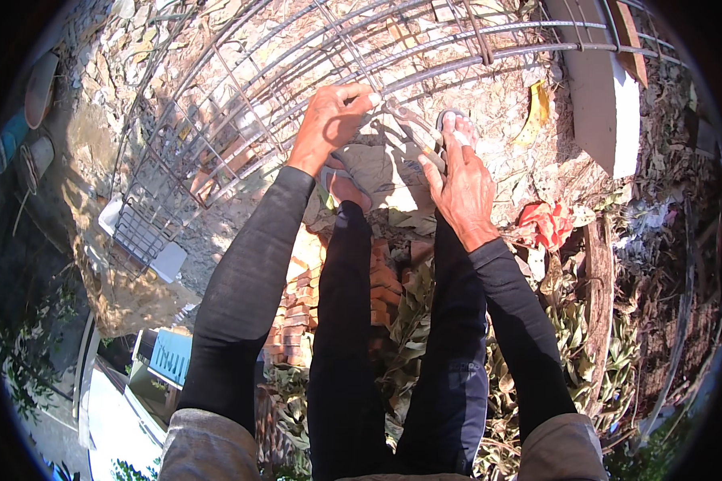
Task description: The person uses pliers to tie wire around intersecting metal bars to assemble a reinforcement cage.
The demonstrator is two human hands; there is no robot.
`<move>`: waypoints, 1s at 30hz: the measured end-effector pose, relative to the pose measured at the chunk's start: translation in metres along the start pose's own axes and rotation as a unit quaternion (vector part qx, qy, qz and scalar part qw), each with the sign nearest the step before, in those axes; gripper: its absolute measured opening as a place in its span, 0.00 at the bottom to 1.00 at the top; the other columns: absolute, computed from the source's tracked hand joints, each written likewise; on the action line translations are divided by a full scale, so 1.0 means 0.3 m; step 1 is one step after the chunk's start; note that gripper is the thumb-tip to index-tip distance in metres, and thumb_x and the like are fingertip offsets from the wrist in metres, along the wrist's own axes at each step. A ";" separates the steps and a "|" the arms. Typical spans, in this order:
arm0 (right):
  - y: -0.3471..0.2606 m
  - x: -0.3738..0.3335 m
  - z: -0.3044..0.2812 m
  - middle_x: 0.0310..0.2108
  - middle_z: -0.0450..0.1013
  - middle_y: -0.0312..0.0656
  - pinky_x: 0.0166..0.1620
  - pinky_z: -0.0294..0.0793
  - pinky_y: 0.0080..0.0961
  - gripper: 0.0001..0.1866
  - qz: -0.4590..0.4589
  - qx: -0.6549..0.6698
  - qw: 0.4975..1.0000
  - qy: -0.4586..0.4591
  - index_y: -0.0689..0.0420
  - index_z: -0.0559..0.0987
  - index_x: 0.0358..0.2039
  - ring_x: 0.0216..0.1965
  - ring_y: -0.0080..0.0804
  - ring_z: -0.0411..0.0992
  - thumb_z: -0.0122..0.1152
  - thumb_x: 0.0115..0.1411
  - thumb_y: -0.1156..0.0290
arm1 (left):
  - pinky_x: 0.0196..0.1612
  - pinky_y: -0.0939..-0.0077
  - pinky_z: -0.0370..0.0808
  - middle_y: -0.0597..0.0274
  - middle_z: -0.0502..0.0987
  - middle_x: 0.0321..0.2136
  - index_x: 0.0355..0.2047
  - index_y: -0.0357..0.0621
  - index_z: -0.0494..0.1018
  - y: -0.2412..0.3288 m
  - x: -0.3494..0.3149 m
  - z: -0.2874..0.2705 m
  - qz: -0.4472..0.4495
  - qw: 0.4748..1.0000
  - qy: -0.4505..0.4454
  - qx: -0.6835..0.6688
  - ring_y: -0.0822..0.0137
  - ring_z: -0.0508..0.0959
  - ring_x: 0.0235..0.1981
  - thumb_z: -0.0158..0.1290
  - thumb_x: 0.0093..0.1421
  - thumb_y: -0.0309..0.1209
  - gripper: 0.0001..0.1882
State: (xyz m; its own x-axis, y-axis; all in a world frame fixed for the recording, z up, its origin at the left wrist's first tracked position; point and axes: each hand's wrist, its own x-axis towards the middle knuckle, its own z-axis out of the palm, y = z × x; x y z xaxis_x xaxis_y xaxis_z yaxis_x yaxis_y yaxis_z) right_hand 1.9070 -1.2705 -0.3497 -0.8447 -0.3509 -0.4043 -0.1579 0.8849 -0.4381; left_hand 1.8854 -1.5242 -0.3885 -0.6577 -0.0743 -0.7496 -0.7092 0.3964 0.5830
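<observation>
Metal pincers (pixel 413 124) reach from my right hand (pixel 464 188) to a long bar of the rebar cage (pixel 529 50). The fingers of that hand are wrapped about the handles, and the jaws touch or lie very near the bar. Just left of the jaws is my left hand (pixel 329 124), its thumb and forefinger pinched together beside the bar. Whatever is between those fingertips is too small to make out. The cage is made of long ribbed bars crossed by thinner square ties, and it curves across the upper part of the view.
My sandaled feet stand just below the cage. A grey-white board (pixel 598 104) rises at the right, with a yellow peel-like piece (pixel 535 112) beside it. Crumpled red plastic (pixel 547 226), stacked bricks (pixel 297 301) and dry leaves lie nearer. A plank (pixel 598 305) lies lower right.
</observation>
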 end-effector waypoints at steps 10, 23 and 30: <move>-0.030 0.011 -0.043 0.48 0.75 0.66 0.66 0.59 0.46 0.27 0.105 0.232 0.941 -0.223 0.46 0.68 0.67 0.56 0.65 0.70 0.54 0.69 0.56 | 0.44 0.67 0.78 0.48 0.84 0.38 0.50 0.37 0.80 -0.011 0.003 0.012 0.024 0.998 0.004 -0.050 0.64 0.83 0.38 0.60 0.62 0.47 0.26; -0.148 -0.005 -0.065 0.44 0.74 0.70 0.50 0.72 0.50 0.24 0.119 0.159 0.962 -0.188 0.62 0.70 0.60 0.45 0.69 0.73 0.54 0.68 0.62 | 0.47 0.67 0.77 0.47 0.84 0.40 0.49 0.36 0.81 -0.027 -0.002 -0.014 0.013 0.998 0.008 -0.053 0.61 0.82 0.43 0.61 0.62 0.46 0.26; 0.048 0.017 -0.009 0.30 0.76 0.44 0.29 0.78 0.29 0.26 0.339 0.661 0.537 -0.400 0.58 0.72 0.58 0.28 0.34 0.79 0.57 0.69 0.52 | 0.50 0.65 0.76 0.47 0.83 0.43 0.49 0.37 0.81 -0.018 0.026 0.002 0.014 0.997 -0.029 -0.069 0.58 0.82 0.45 0.61 0.61 0.47 0.26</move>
State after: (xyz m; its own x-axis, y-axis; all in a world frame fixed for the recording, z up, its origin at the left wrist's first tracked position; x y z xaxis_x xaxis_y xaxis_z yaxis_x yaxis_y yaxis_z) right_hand 1.8989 -1.2586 -0.3559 0.0943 -0.5721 -0.8148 0.9948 0.0868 0.0541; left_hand 1.8843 -1.5265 -0.3976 -0.6645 -0.0110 -0.7472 -0.7218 0.2684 0.6379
